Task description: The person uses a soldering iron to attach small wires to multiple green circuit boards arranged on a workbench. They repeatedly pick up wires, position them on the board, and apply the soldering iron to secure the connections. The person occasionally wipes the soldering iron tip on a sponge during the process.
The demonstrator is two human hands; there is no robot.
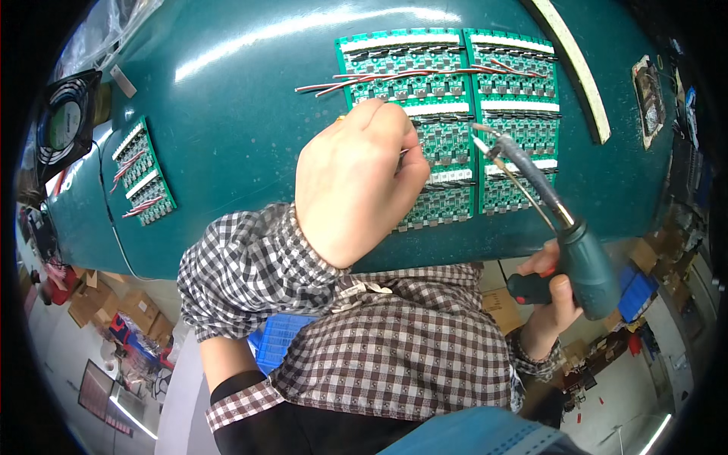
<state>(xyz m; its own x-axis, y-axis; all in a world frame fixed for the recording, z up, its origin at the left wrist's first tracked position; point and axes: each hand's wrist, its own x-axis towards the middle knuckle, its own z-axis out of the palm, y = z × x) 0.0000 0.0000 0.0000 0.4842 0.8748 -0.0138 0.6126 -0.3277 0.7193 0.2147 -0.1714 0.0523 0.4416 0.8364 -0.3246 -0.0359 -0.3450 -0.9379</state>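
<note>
Beside open tabletop edge [610,186], right fingers [562,294] grip soldering gun [590,271]; left fingers [413,168] press together.

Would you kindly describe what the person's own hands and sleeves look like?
The left hand and right hand wear no gloves. The left sleeve is loose, black-and-white checked, with a gathered cuff; black fabric shows farther up that arm. The right cuff is checked too.
</note>
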